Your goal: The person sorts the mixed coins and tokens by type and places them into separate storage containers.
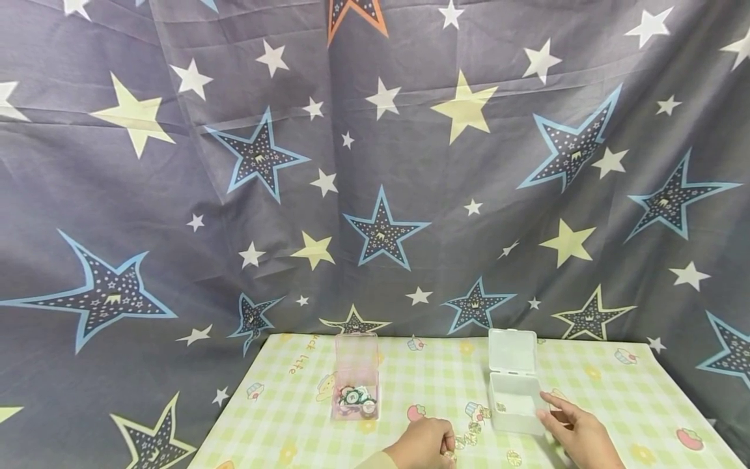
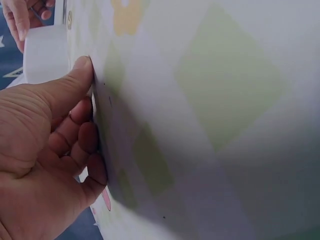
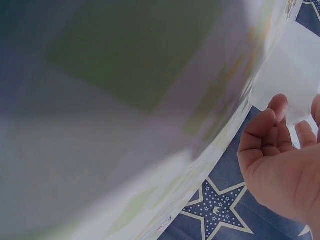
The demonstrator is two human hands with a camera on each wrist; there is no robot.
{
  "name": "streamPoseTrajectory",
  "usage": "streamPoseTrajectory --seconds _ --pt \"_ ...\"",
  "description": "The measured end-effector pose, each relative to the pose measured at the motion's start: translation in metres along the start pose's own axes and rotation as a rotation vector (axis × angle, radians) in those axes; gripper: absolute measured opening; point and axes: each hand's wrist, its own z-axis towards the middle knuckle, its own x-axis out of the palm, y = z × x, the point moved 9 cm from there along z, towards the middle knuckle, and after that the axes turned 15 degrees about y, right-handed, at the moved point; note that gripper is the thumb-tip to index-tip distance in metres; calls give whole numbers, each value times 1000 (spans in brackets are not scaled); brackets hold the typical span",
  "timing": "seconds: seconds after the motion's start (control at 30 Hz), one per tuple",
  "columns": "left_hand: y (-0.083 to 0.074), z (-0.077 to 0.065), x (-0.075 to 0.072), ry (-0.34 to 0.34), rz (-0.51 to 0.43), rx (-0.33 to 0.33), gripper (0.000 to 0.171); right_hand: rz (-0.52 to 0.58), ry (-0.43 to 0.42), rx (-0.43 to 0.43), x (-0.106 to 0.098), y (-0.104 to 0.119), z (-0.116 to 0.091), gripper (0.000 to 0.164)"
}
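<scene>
My left hand (image 1: 423, 444) is low over the table, fingers bent and tips down at the cloth beside a small round gold-patterned piece (image 1: 449, 455). In the left wrist view, the thumb (image 2: 82, 65) and curled fingers meet the cloth; whether they grip the piece is hidden. Several like pieces (image 1: 471, 438) trail toward a white lidded box (image 1: 517, 417). That box stands with its lid up and one piece (image 1: 500, 407) inside. Beside its right wall is my right hand (image 1: 577, 433), loosely bent fingers at the wall; the right wrist view shows it by the white box (image 3: 290, 70) too.
A clear pink box (image 1: 355, 407), lid raised, holds several round green, white and brownish pieces on the left. Another gold piece (image 1: 513, 458) lies apart near the front. Green checked cloth (image 1: 281, 404) covers the table; a grey star-patterned curtain (image 1: 410, 163) hangs behind.
</scene>
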Motion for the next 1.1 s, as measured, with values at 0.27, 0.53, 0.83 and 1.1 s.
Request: streamPoseTrajectory --seconds 0.27,0.53,0.83,1.1 --pt "6 -5 1 13 -214 75 23 -12 6 6 1 -2 0 67" --pt "8 -11 0 19 -297 109 21 2 14 11 3 -5 1 66" --pt "10 -11 -1 -22 -282 139 20 14 17 15 4 -5 1 68" --pt "14 -11 -2 -17 -365 134 15 7 10 12 1 -1 1 67"
